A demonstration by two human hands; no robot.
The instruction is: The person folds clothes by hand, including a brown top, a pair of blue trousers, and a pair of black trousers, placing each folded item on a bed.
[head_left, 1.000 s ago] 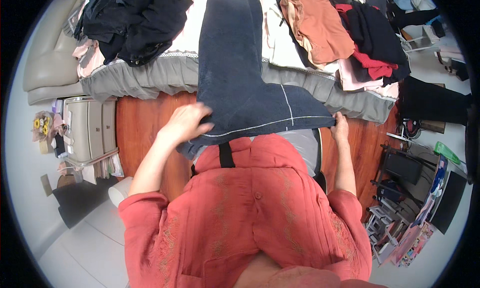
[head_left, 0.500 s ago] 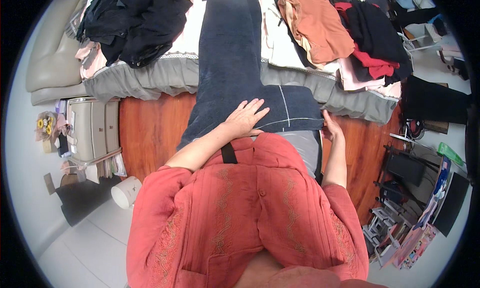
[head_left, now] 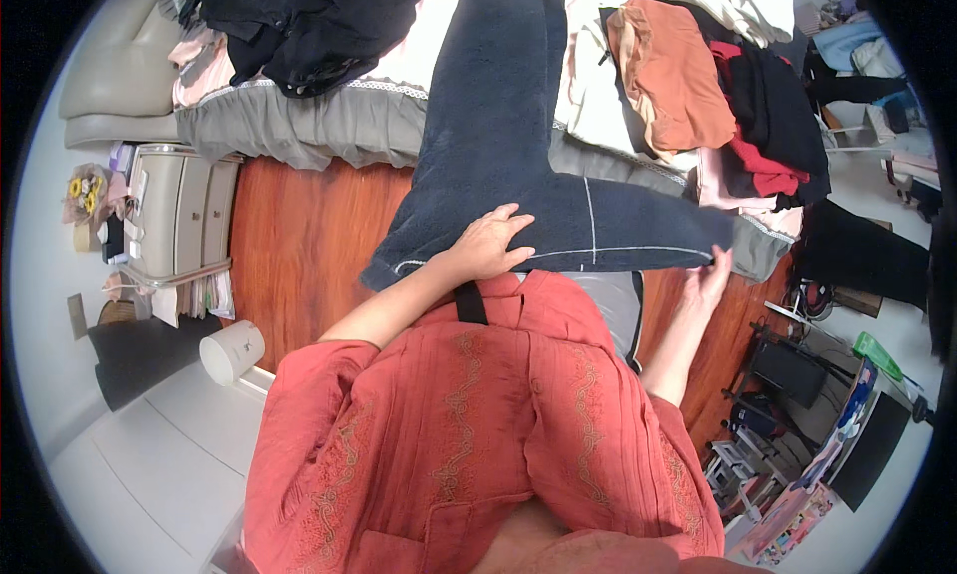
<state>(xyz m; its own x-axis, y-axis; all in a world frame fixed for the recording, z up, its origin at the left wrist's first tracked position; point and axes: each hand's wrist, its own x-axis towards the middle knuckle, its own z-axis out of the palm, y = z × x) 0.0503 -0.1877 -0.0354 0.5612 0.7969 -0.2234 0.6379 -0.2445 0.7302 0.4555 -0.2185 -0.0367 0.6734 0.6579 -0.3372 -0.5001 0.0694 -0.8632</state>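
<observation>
A pair of dark blue trousers [head_left: 488, 106] with pale seam lines stretches from the bed to my lap, one long part going away over the bed edge and another reaching out to the right. My left hand [head_left: 490, 245] lies on the cloth near my lap, fingers spread and holding nothing. At the right-hand end of the cloth, my right hand [head_left: 710, 277] pinches its near corner between thumb and fingers. That end is slightly blurred.
Ahead is a bed with a grey ruffled skirt [head_left: 309, 131]. Black clothes [head_left: 309, 31] are heaped on its left; an orange garment [head_left: 673, 76] and black and red clothes [head_left: 778, 116] lie on its right. A cabinet [head_left: 164, 205] and white bin [head_left: 231, 350] stand left.
The right part of the trousers has been drawn farther out to the right, with my right hand at its end. My left hand stays on the cloth. The view has shifted a little.
</observation>
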